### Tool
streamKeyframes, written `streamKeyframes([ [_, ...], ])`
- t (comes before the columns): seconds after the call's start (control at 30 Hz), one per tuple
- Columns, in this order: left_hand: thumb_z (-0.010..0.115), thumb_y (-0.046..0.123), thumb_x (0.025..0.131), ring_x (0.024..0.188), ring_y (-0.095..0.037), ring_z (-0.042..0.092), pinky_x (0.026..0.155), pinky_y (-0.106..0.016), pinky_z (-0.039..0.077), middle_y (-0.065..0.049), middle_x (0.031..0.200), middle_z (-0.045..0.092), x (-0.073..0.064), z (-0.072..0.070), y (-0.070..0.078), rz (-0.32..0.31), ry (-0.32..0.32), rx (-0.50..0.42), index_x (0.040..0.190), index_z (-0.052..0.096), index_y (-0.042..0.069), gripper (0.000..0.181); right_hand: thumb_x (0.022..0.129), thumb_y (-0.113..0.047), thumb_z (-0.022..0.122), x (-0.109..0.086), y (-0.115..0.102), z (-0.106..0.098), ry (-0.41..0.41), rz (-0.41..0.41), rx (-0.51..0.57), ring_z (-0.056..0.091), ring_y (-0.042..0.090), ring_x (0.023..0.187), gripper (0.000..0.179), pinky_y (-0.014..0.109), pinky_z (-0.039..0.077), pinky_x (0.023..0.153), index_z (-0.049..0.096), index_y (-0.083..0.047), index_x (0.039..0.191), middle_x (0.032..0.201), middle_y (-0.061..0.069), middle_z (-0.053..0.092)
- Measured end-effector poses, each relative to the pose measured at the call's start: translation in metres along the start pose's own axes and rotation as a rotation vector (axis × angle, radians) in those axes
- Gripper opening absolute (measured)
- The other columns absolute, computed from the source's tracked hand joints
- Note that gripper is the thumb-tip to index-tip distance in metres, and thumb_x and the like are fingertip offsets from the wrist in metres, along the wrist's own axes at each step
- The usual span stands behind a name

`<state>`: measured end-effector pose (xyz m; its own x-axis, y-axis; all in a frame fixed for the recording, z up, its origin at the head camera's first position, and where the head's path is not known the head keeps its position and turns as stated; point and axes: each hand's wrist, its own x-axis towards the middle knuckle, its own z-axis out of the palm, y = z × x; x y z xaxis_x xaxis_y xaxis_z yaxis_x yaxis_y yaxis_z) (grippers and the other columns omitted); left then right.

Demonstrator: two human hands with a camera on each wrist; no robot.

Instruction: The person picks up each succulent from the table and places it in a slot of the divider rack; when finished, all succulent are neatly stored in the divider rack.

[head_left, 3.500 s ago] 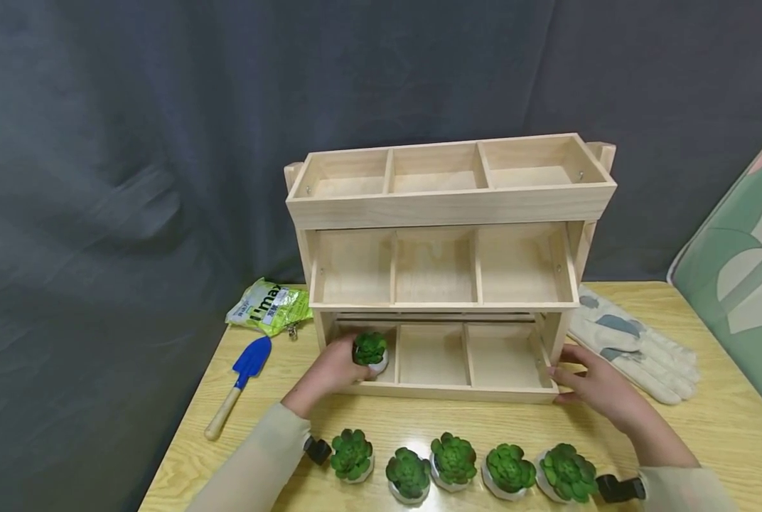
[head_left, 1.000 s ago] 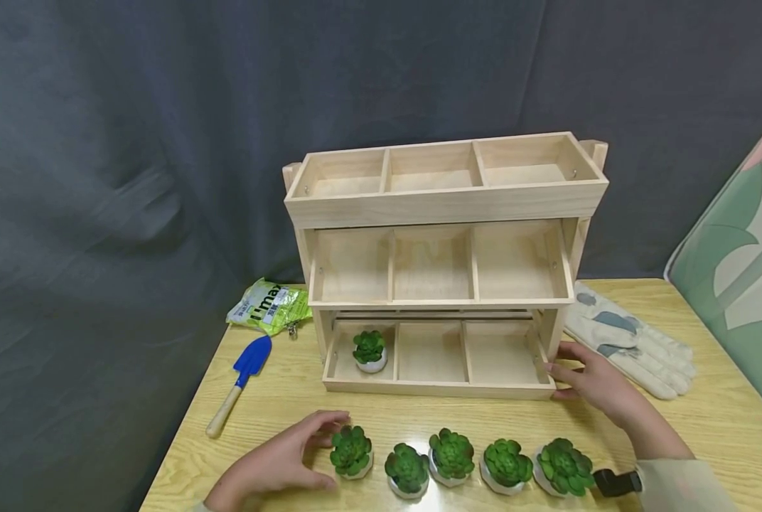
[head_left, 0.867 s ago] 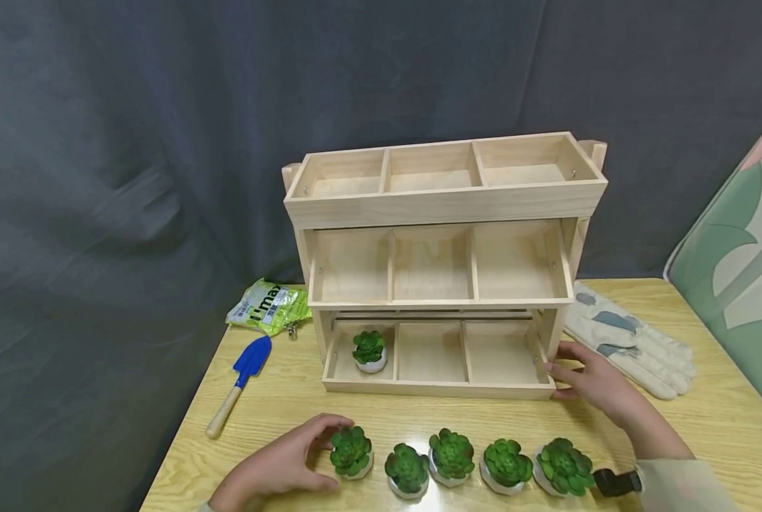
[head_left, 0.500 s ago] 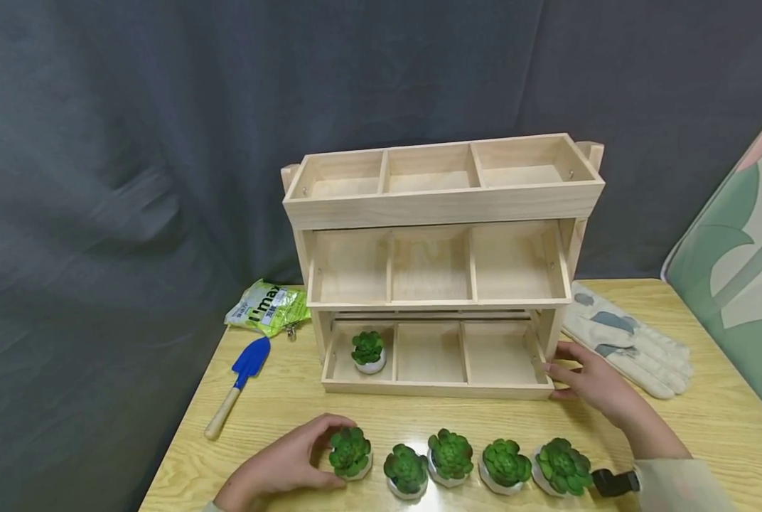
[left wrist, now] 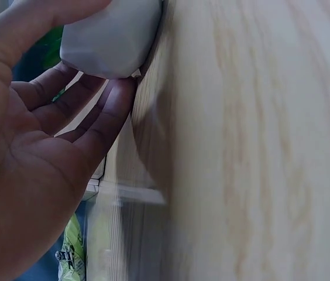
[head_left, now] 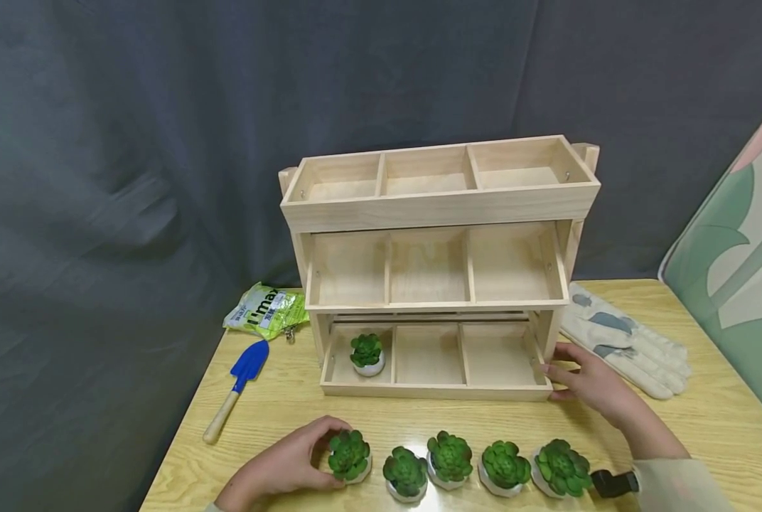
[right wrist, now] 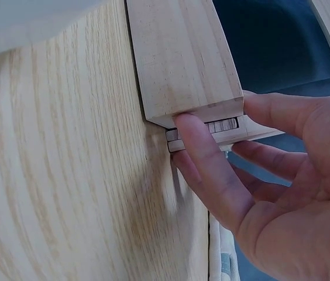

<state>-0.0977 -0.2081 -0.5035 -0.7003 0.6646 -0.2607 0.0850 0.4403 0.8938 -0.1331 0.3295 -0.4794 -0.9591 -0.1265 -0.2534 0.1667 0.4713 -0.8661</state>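
Note:
My left hand (head_left: 291, 459) holds the leftmost potted succulent (head_left: 349, 454) of the front row, thumb on the near side and fingers on the far side. In the left wrist view its white faceted pot (left wrist: 112, 38) sits between thumb and fingers, low against the tabletop. At the lower right corner of a three-tier wooden shelf (head_left: 438, 210), my right hand (head_left: 595, 387) grips the end of the bottom box. The right wrist view has the thumb against that box (right wrist: 188, 58), with other fingers around its side. Another succulent (head_left: 367, 350) stands in the bottom tier's left compartment.
Several more potted succulents (head_left: 450, 456) line the table's (head_left: 650, 427) front. To the left lie a blue trowel (head_left: 249, 361) and a green-white plastic packet (head_left: 267, 311). Pale gloves (head_left: 630, 341) lie right of the shelf, and a dark curtain (head_left: 406, 71) hangs behind.
My left hand set one succulent in the bottom left compartment, let go, came back to the front row and closed around its leftmost pot. The right hand stays at the shelf corner.

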Motion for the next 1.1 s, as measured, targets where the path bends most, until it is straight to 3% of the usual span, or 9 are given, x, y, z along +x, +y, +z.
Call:
streamKeyframes([
  [0.6,0.089,0.026,0.088,0.125,-0.006,0.063,0.106,-0.02,0.049,-0.003,0.142,0.064,0.0,0.002,0.002,0.033,0.032,-0.02,0.142,0.059,0.028,0.062,0.113,-0.025,0.056,0.0,0.002,0.0,0.003,-0.015,-0.01,0.06,0.051,0.131,0.068,0.034,0.068,0.084,0.027,0.013,0.162,0.156,0.041,0.038],
  [0.83,0.089,0.028,0.088,0.123,-0.008,0.064,0.106,-0.021,0.05,-0.002,0.14,0.065,-0.001,0.0,0.007,0.019,0.101,0.005,0.144,0.059,0.027,0.063,0.113,-0.024,0.055,0.001,0.004,0.0,0.003,-0.019,-0.015,0.061,0.05,0.129,0.067,0.034,0.068,0.084,0.027,0.013,0.161,0.156,0.042,0.038],
  [1.1,0.087,0.02,0.09,0.127,-0.02,0.066,0.101,-0.018,0.053,-0.01,0.147,0.06,0.004,-0.004,0.015,-0.024,0.167,-0.078,0.148,0.056,0.02,0.066,0.114,-0.026,0.053,0.005,0.005,-0.001,0.0,-0.008,-0.037,0.059,0.052,0.131,0.068,0.035,0.068,0.084,0.026,0.013,0.162,0.158,0.042,0.036],
])
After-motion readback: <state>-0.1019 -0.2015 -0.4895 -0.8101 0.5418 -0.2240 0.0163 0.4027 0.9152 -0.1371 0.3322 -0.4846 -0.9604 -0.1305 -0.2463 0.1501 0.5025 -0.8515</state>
